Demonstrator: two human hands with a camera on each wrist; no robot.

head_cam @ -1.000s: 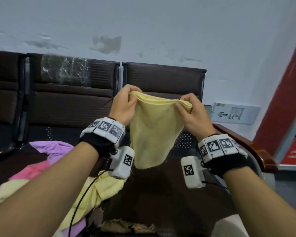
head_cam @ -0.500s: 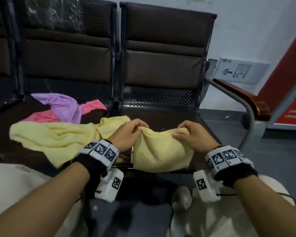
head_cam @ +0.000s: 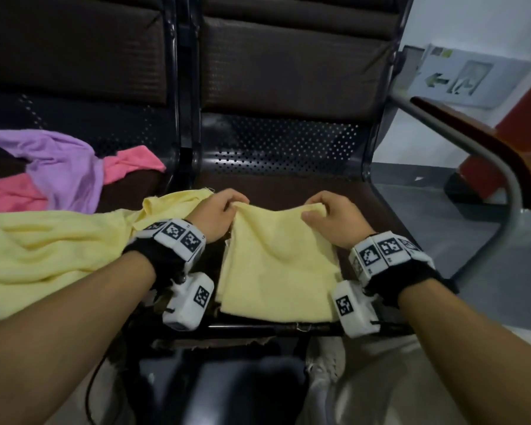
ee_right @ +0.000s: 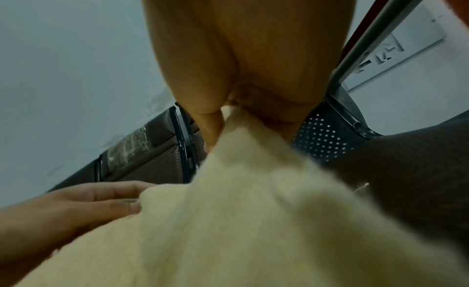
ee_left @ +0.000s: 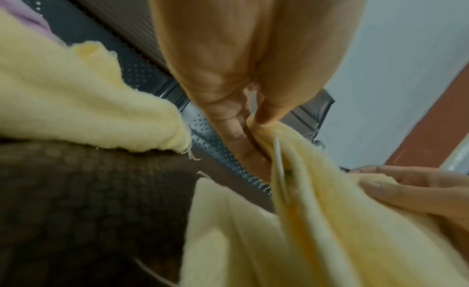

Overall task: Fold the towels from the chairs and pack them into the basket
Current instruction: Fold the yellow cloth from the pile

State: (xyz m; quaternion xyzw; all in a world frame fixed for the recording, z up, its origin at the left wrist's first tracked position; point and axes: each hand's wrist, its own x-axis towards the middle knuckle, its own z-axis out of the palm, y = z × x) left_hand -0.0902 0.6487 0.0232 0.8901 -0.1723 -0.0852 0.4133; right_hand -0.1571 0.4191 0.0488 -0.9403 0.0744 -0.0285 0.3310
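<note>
Yellow towel (head_cam: 276, 271) lies half-folded on the chair seat (head_cam: 288, 185), far corners pinched by left hand (head_cam: 215, 216) and right hand (head_cam: 331, 219), loose edge nearest the person.

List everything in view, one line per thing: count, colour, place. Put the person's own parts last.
folded yellow towel: 1, pale yellow, on the right chair seat, top edge pinched by both hands
loose yellow towel: 1, pale yellow, spread on the left seat
purple towel: 1, lilac, crumpled on the left seat
pink towel: 1, pink, under the purple one
chairs: 2, dark brown, joined in a row
armrest: 1, wood on grey metal, far right
exit sign: 1, grey, low on the wall
left hand: 1, pinches the towel's left corner
right hand: 1, pinches the right corner
</note>
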